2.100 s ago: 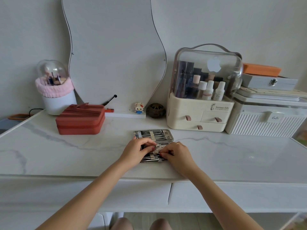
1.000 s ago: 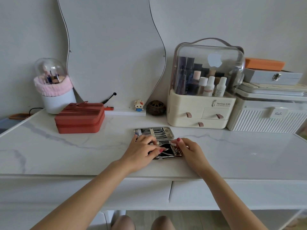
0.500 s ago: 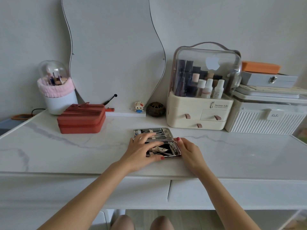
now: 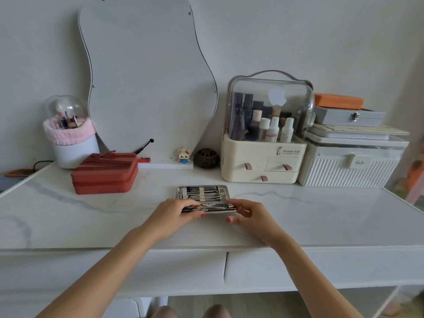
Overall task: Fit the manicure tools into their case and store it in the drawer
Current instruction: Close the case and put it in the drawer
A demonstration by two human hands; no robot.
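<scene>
A white marble-look surface [image 4: 68, 216] runs across the view. At far left stands a brush holder [image 4: 68, 134] with a clear dome, then a red zip case [image 4: 104, 173] lying flat in front of a wavy mirror [image 4: 149, 76]. At centre lies the manicure case [image 4: 203, 198], open, its far half flat and showing a row of metal tools [image 4: 202, 192] under a strap. The left hand [image 4: 174, 214] pinches the near half's left edge; the right hand [image 4: 250, 216] curls its grip round the right edge. The near half sits raised at a slant, seemingly being folded shut. Below, two closed drawers [image 4: 298, 265] wait. Next, the halves likely need pressing together before a drawer is pulled open. At right stand a cosmetics organiser [image 4: 263, 157] and a white ribbed box [image 4: 348, 168].
</scene>
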